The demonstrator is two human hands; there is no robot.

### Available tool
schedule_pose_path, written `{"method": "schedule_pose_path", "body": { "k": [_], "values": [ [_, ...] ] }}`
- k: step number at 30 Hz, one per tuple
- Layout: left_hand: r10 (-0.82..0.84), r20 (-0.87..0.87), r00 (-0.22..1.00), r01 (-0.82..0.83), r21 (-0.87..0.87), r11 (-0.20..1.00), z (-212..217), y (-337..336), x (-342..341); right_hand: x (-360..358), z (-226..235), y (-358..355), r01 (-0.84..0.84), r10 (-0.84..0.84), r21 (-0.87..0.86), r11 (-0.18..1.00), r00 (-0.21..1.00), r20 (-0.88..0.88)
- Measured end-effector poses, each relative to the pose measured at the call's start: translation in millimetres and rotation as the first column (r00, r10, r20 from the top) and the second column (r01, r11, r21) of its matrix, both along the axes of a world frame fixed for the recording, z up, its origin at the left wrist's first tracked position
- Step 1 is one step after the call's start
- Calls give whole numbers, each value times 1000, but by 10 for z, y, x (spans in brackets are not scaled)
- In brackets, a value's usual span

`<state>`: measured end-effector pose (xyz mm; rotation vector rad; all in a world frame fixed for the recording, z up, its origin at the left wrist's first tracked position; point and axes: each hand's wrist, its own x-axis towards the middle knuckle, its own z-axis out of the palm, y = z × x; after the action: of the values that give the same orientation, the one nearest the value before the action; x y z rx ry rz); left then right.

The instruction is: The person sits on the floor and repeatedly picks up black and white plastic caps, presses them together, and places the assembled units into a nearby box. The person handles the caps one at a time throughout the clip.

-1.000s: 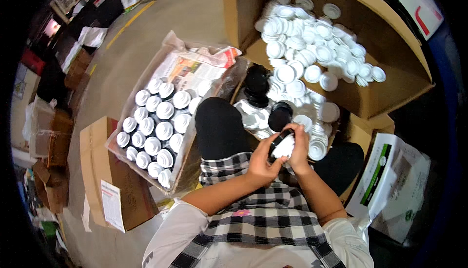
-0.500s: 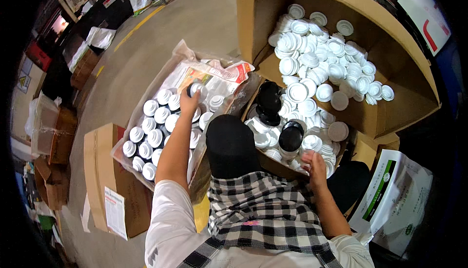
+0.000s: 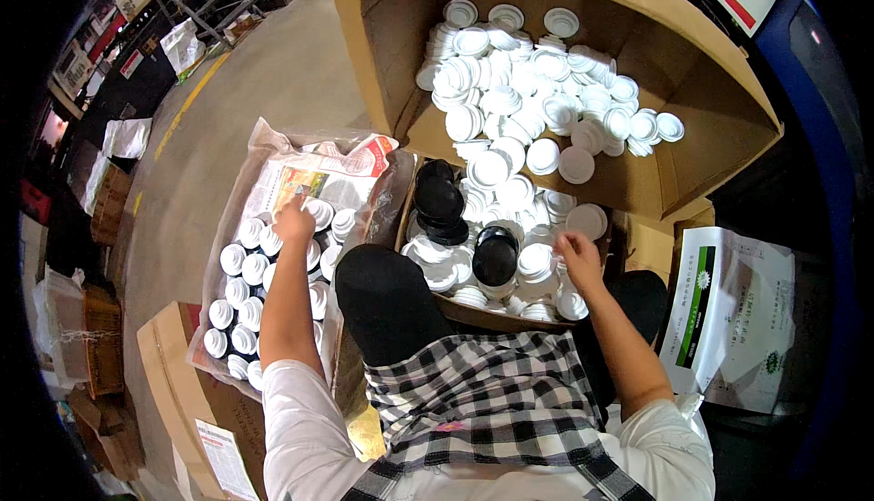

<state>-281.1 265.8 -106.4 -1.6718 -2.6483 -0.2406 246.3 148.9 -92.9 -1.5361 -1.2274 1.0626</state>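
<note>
Rows of white-capped pieces in a plastic-lined box, left hand over them.

The left hand's fingers point toward printed paper along the box's far edge; whether they grip a piece can't be made out. The right hand, fingers curled, is by the right edge of an open carton, near white discs; its grip is equally unclear. Black parts stand at that carton's far left corner.

Tray left, box right, carton behind the box.
Jars stand in the tray, before newspaper; lids lie in box and carton; a bag lies farther right.
</note>
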Motion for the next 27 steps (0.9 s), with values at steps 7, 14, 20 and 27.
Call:
{"method": "schedule_pose_path", "body": {
  "k": [7,14,20,27],
  "values": [
    [-736,282,616,484,601,636,557,-205,1630,-484,-173,1125,-203,2,258,945,790,613],
    [-793,400,459,814,168,556,270,-958,2987,-440,-160,1095,-152,61,159,975,881,470],
    [-697,413,587,800,-163,577,103,-933,3040,-20,275,389,-208,71,-50,977,533,-843],
    [-503,822,265,569,288,771,508,-1263,2868,-55,695,-236,-262,98,35,964,233,-968]
  ]
}}
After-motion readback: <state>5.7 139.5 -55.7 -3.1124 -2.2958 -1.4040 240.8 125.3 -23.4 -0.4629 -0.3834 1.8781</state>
